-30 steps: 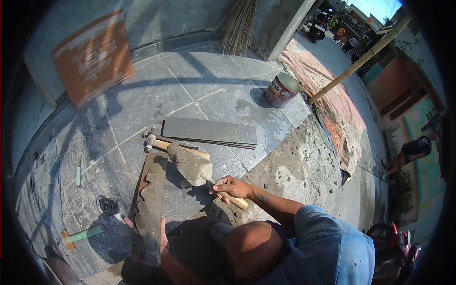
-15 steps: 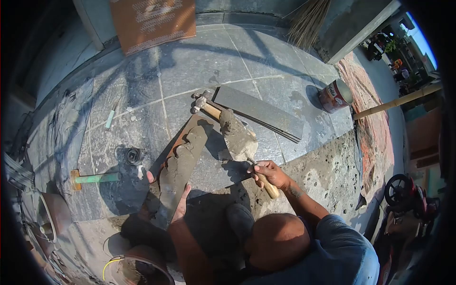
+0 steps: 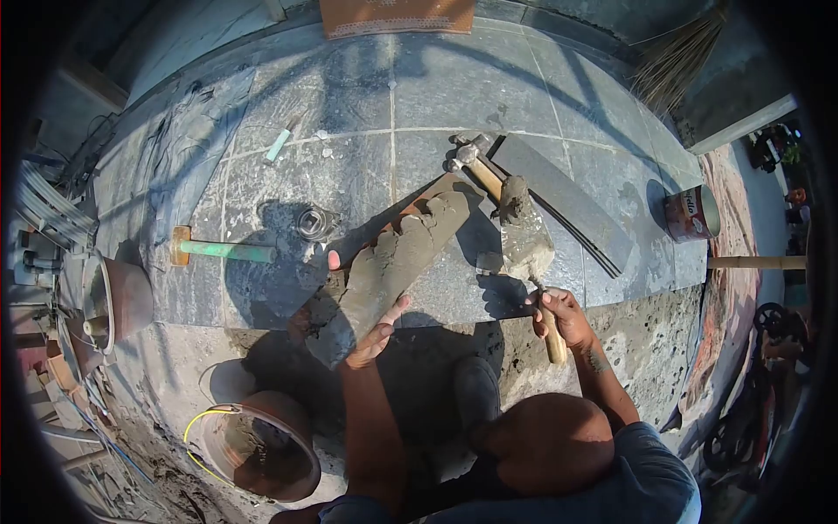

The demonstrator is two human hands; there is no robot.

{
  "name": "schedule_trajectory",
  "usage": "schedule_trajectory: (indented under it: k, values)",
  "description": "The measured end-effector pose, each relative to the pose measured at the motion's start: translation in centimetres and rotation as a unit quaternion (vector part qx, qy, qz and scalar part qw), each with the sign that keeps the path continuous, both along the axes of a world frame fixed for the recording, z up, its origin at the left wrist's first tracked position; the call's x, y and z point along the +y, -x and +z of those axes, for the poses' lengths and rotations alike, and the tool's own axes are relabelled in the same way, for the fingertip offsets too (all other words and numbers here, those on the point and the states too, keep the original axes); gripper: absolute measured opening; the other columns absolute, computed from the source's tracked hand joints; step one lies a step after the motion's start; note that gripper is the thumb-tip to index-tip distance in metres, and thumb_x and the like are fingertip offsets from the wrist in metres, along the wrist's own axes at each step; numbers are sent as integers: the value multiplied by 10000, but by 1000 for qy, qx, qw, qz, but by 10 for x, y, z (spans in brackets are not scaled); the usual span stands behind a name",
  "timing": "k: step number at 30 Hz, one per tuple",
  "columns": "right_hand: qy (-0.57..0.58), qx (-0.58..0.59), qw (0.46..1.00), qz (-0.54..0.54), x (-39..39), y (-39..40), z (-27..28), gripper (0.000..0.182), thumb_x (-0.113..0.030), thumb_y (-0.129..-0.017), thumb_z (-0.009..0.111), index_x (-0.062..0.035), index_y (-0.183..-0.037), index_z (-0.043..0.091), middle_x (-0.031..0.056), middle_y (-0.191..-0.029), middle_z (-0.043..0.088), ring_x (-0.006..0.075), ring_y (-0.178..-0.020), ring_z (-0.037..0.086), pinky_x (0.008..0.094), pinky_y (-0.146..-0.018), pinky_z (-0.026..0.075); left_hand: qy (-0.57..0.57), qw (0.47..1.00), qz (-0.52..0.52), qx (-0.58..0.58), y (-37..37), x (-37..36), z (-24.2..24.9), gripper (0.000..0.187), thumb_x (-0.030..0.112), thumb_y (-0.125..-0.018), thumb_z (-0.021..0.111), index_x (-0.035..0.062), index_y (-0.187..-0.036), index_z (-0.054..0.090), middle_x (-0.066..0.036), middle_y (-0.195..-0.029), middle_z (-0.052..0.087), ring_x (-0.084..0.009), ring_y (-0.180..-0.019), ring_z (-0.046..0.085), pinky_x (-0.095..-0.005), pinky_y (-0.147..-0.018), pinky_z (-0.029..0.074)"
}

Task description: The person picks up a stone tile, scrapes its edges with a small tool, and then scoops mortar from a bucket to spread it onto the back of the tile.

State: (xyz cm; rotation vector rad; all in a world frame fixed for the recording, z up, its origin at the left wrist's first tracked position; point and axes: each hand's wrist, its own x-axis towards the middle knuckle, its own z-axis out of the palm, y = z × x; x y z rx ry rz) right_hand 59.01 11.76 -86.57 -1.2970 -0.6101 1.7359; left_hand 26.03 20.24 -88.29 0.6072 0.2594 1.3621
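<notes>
My left hand (image 3: 377,339) grips a long narrow tile (image 3: 421,197) from beneath, with the thumb and fingers at its opposite edges. Wet grey mortar (image 3: 401,249) lies thickly along the tile's upper face, in lumpy ridges. In my right hand (image 3: 567,318) is the wooden handle of a trowel (image 3: 528,247). Mortar coats the trowel's blade, with a lump near its tip, and the blade is apart from the tile. Just beyond the blade, a hammer (image 3: 484,174) rests beside a stack of dark tile strips (image 3: 563,203).
A bucket of mortar (image 3: 305,479) stands at lower left. On the tiled floor (image 3: 463,83) are a green-handled mallet (image 3: 230,251), a dark coil (image 3: 315,224), a teal-handled tool (image 3: 278,145) and a tin can (image 3: 683,214). A bamboo pole (image 3: 755,262) juts in at right.
The view has swung, so the floor and objects appear farther right and slightly higher. The mortar-covered tile lies more slanted in view. Both hands keep their holds.
</notes>
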Motion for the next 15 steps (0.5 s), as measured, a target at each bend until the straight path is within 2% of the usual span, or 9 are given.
schedule_trajectory:
  k: [4, 6, 7, 9, 10, 12, 13, 15]
  values:
    - [-7, 8, 1000, 2, 3, 2, -1, 319, -295, -939, 579, 15, -972, 646, 26, -666, 581, 120, -481, 549, 247, -442, 445, -12, 997, 13, 75, -3, 2, 8, 1101, -132, -688, 729, 296, -1489, 107, -90, -1505, 242, -308, -1331, 353, -442, -941, 524]
    - [-8, 8, 1000, 3, 5, 3, 0, 320, -292, -940, 578, 19, -974, 645, 27, -666, 582, 121, -481, 549, 247, -443, 445, -38, 990, 36, 128, -5, 5, 10, 1040, -30, -679, 792, 256, -1463, 173, -95, -1514, 235, -296, -1345, 333, -473, -1017, 446]
    - [-9, 12, 1000, 5, 5, 3, 0, 323, -293, -940, 578, 21, -976, 643, 27, -667, 583, 122, -481, 549, 247, -443, 444, -39, 990, 36, 128, -5, 8, 5, 1040, -30, -679, 792, 256, -1463, 173, -95, -1514, 235, -296, -1345, 333, -473, -1017, 446]
    - [-11, 18, 1000, 6, 4, 3, -1, 327, -295, -941, 579, 24, -978, 642, 27, -668, 584, 123, -481, 549, 246, -443, 442, -110, 968, 98, 201, -6, 17, -2, 1050, 70, -621, 862, 237, -1434, 221, -97, -1518, 245, -279, -1362, 311, -493, -1094, 328]
    - [-14, 19, 1000, 5, 3, 3, -2, 330, -298, -942, 578, 24, -979, 642, 27, -668, 584, 122, -481, 548, 246, -443, 441, -111, 968, 98, 201, -7, 17, -5, 1050, 70, -621, 862, 237, -1434, 221, -97, -1518, 245, -279, -1362, 311, -493, -1094, 328]
    - [-19, 23, 1000, 6, 2, 3, -1, 332, -301, -943, 577, 23, -979, 641, 27, -669, 585, 121, -481, 547, 245, -442, 439, -67, 983, 113, 127, -12, 18, 1, 1066, 171, -588, 893, 237, -1439, 254, -109, -1514, 274, -275, -1372, 304, -479, -1138, 229]
    - [-20, 24, 1000, 3, 2, 3, 0, 330, -299, -943, 580, 23, -980, 641, 29, -669, 585, 121, -482, 548, 243, -444, 438, -69, 983, 114, 128, -10, 17, 2, 1066, 171, -588, 893, 237, -1439, 254, -109, -1514, 274, -275, -1372, 304, -479, -1138, 229]
    - [-24, 25, 999, 2, 2, 4, 5, 329, -298, -942, 583, 24, -981, 641, 31, -670, 585, 120, -482, 548, 242, -445, 437, -47, 987, 106, 115, -2, 18, 7, 992, 264, -638, 845, 240, -1454, 282, -139, -1522, 259, -320, -1409, 236, -521, -1134, 223]
